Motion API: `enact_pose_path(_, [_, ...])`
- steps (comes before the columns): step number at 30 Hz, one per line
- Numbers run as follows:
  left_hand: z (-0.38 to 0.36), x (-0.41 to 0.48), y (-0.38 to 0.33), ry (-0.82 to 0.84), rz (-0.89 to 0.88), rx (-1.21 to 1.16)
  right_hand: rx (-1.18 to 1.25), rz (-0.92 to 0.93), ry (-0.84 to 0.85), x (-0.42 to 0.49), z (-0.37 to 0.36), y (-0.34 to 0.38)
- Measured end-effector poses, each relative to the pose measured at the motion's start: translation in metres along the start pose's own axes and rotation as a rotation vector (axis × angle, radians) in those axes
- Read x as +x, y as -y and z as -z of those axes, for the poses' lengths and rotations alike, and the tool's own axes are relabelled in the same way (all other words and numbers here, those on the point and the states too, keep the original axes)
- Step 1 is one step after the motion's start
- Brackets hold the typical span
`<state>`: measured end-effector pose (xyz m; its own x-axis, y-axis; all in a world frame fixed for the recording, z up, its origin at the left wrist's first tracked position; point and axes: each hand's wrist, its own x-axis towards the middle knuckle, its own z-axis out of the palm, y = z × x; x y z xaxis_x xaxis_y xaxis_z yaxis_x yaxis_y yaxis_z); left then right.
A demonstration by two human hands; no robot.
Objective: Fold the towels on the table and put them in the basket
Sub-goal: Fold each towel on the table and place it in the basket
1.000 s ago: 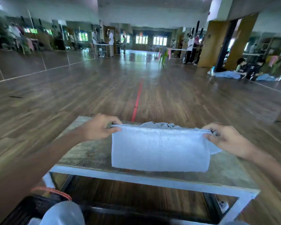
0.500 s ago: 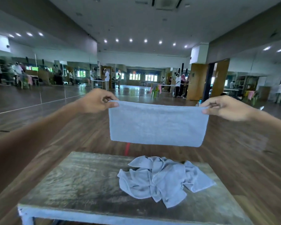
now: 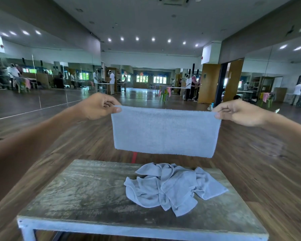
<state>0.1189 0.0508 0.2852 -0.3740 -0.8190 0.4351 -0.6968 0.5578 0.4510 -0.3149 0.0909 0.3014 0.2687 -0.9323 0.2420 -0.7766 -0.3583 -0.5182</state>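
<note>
- Both grips were clenched on one cloth: my left grip (image 3: 97,106) pinched the upper corner of the held towel (image 3: 165,131) at its 9 o'clock end, with the thumb on the near face and the fingers curled behind.
- My right grip (image 3: 240,113) pinched the opposite upper corner, at the 3 o'clock end, in the same way.
- I saw the held towel stretched flat between them in the air, a wide pale blue-grey rectangle with its lower edge clear of the bench (image 3: 76,193).
- Toward 6 o'clock from it, a crumpled heap of towels (image 3: 170,186) of the same colour lay on the worn bench top, right of centre and apart from the hanging one.
- At 12 o'clock from the heap, a red line (image 3: 134,157) on the wooden floor (image 3: 250,171) showed just past the bench's far edge.
</note>
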Motion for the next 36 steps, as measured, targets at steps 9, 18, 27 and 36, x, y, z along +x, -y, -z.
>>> enact_pose_path(9, [-0.011, 0.001, 0.009, 0.135, 0.076, -0.044, 0.033, -0.039, 0.089, 0.007, -0.016, -0.018])
enact_pose_path(18, [-0.066, -0.011, 0.066, 0.805, 0.292, -0.196, 0.175, -0.204, 0.610, 0.011, -0.066, -0.075])
enact_pose_path(27, [-0.196, -0.033, 0.139, 1.061, 0.487, 0.012, 0.132, -0.384, 0.708, 0.021, -0.206, -0.170])
enact_pose_path(36, [-0.277, -0.034, 0.194, 0.496, 0.459, 0.053, 0.033, -0.286, 0.251, 0.040, -0.281, -0.213])
